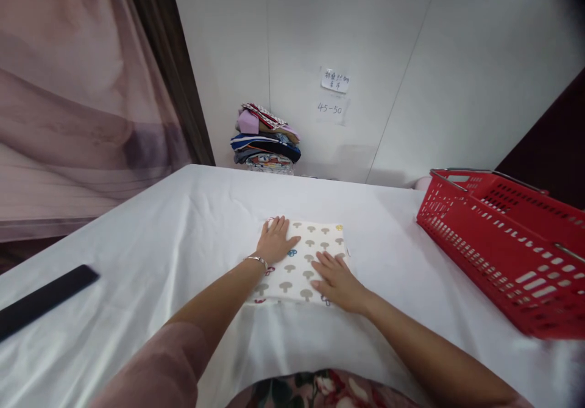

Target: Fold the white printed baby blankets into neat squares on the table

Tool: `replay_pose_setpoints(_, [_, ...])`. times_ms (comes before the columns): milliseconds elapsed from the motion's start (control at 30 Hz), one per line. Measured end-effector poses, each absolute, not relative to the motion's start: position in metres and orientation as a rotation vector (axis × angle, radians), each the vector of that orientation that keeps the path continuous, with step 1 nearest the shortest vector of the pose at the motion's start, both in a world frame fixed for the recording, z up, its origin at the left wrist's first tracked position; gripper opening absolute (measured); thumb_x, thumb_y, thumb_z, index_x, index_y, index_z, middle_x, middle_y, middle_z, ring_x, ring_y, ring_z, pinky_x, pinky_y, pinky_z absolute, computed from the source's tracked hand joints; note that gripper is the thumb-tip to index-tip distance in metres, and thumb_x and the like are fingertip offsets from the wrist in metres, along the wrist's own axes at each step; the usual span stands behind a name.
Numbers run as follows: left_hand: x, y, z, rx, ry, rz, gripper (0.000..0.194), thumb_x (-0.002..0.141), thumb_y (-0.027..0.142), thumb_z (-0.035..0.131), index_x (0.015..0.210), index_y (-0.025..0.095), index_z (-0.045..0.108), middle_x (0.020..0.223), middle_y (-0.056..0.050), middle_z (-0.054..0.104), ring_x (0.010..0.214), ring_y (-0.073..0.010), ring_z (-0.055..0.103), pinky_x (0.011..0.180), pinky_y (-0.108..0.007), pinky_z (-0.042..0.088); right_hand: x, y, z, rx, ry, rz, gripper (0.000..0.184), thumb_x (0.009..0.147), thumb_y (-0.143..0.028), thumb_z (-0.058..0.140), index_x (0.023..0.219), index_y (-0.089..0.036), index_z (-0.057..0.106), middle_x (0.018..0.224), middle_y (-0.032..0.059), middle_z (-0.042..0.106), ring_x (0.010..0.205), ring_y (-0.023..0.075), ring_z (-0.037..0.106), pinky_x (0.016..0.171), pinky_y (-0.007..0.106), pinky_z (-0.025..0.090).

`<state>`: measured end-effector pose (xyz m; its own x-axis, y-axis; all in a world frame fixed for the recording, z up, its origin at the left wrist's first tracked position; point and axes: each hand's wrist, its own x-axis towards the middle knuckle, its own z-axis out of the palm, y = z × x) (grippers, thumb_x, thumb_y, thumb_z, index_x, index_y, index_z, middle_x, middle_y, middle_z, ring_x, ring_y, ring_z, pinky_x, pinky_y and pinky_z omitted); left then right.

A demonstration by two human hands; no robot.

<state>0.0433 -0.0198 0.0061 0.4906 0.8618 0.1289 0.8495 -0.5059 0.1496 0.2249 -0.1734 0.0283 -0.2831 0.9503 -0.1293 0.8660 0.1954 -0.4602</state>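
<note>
A white cloth (298, 280) printed with grey mushrooms and a few coloured ones lies folded into a flat rectangle in front of me. My left hand (275, 241) rests flat on its left side, fingers stretched toward the far edge. Flat on the right side of the same cloth lies my right hand (339, 281), fingers spread. Neither hand grips anything. Parts of the cloth's left and right edges are hidden beneath the hands.
A white sheet (219, 213) covers the table. On the right stands a red plastic basket (498, 243) with metal handles. At the left lies a long black flat object (46, 298). Behind the table's far edge is a stack of folded fabrics (265, 139), against a wall with paper notes (335, 81).
</note>
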Motion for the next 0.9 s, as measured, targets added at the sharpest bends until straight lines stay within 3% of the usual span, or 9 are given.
replay_pose_setpoints(167, [0.039, -0.046, 0.019, 2.519, 1.400, 0.265, 0.070, 0.089, 0.060, 0.026, 0.140, 0.012, 0.033, 0.150, -0.015, 0.025, 0.140, -0.0270, 0.016, 0.111, -0.047, 0.018, 0.219, -0.188, 0.024, -1.785, -2.319, 0.549, 0.062, 0.093, -0.054, 0.030, 0.142, -0.016, 0.035, 0.153, 0.0119, 0.018, 0.141, 0.0254, 0.009, 0.113, 0.047, 0.008])
replay_pose_setpoints(433, [0.016, -0.094, -0.005, 2.734, 1.144, 0.374, 0.060, 0.090, 0.054, 0.033, 0.138, 0.018, 0.037, 0.150, -0.009, 0.029, 0.139, -0.0239, 0.023, 0.112, -0.048, 0.020, 0.219, -0.185, 0.018, -1.761, -2.366, 0.446, 0.060, 0.093, -0.051, 0.033, 0.142, -0.017, 0.035, 0.152, 0.0123, 0.020, 0.141, 0.0278, 0.012, 0.112, 0.051, 0.012])
replay_pose_setpoints(667, [0.000, -0.112, 0.013, 2.753, 1.010, 0.525, 0.044, 0.092, 0.041, 0.040, 0.127, 0.017, 0.051, 0.136, -0.009, 0.050, 0.129, -0.0209, 0.041, 0.110, -0.043, 0.031, 0.236, -0.205, 0.010, -1.575, -2.478, 0.369, 0.067, 0.087, -0.050, 0.047, 0.143, -0.015, 0.033, 0.151, 0.0151, 0.022, 0.140, 0.0272, 0.016, 0.113, 0.048, 0.017])
replay_pose_setpoints(800, [-0.022, -0.134, 0.013, 2.869, 0.836, 0.440, 0.057, 0.083, 0.042, 0.056, 0.135, 0.021, 0.043, 0.142, -0.009, 0.043, 0.132, -0.0254, 0.037, 0.111, -0.049, 0.028, 0.244, -0.219, -0.001, -1.527, -2.504, 0.198, 0.066, 0.081, -0.028, 0.055, 0.142, -0.015, 0.034, 0.150, 0.0154, 0.026, 0.139, 0.0269, 0.018, 0.113, 0.047, 0.019])
replay_pose_setpoints(900, [-0.037, -0.140, 0.007, 2.964, 0.824, 0.421, 0.063, 0.080, 0.023, 0.058, 0.139, 0.023, 0.037, 0.145, -0.007, 0.038, 0.135, -0.0245, 0.032, 0.112, -0.049, 0.025, 0.248, -0.223, -0.009, -1.519, -2.574, 0.089, 0.075, 0.070, -0.006, 0.051, 0.143, -0.015, 0.031, 0.149, 0.0155, 0.027, 0.139, 0.0273, 0.018, 0.113, 0.046, 0.021])
